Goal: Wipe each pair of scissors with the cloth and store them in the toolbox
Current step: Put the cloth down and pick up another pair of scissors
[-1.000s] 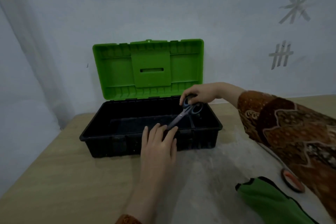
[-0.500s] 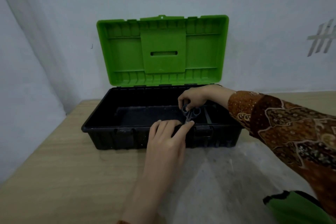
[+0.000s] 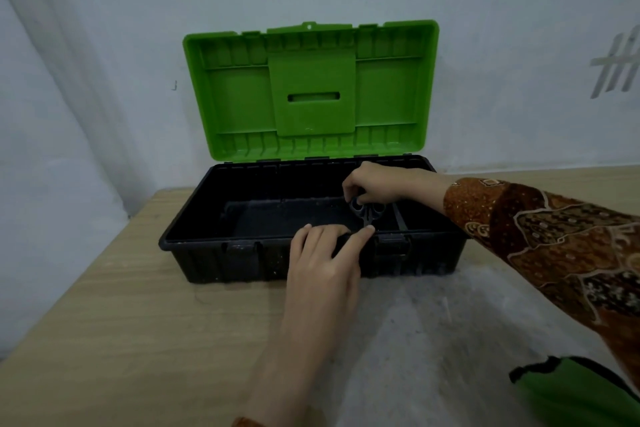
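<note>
A black toolbox (image 3: 207, 250) stands open on the table, its green lid (image 3: 311, 90) upright against the wall. My right hand (image 3: 375, 184) reaches into the box from the right and pinches the dark handle loops of a pair of scissors (image 3: 369, 211), which hangs blades down behind the front wall. My left hand (image 3: 325, 253) rests on the front rim of the toolbox, fingers laid flat over the edge, its index fingertip touching the scissors. A green cloth (image 3: 581, 392) lies at the bottom right of the table.
The wooden table (image 3: 121, 322) carries a greyish sheet (image 3: 433, 340) in front of the toolbox. A pale wall with tally marks (image 3: 616, 69) stands close behind. The table's left edge drops off beside a pale curtain (image 3: 41, 114).
My right hand has lowered the scissors from above the rim down into the toolbox. The view has moved closer, and an orange round object at the right has left the frame.
</note>
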The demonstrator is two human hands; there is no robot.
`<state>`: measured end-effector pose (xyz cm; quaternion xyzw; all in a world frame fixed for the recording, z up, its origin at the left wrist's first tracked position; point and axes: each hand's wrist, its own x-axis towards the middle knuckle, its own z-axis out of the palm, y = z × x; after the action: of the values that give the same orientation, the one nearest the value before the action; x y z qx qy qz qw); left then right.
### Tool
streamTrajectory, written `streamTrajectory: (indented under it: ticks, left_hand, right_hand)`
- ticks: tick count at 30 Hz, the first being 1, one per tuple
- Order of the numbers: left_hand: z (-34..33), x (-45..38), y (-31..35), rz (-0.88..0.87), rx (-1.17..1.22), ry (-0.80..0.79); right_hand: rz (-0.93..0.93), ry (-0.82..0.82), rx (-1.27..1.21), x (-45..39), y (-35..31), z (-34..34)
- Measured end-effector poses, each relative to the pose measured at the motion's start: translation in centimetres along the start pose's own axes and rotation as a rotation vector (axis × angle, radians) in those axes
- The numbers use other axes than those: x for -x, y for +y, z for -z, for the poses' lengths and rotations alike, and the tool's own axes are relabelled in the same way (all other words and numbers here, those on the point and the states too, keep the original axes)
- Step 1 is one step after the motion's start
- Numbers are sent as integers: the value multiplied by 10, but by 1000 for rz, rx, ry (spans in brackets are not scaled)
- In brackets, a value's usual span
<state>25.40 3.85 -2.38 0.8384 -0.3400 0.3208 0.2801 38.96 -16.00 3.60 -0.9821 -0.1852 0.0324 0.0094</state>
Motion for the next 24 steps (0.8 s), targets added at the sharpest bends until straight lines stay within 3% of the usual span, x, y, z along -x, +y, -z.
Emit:
streamTrajectory:
  ticks: [12, 17, 21, 24]
  left_hand:
    - [4, -4, 6, 36, 13, -20]
    - [12, -11, 30, 32, 14, -121]
    - [18, -9, 76, -72, 49, -183]
    - [22, 9, 123, -190, 119, -320]
  right_hand:
    - [-62, 148, 39, 33, -15, 24]
    - [-149, 225, -5, 140, -36, 54]
    - [-330, 172, -128, 266, -57, 53]
    - [-477, 170, -181, 356, -70, 38]
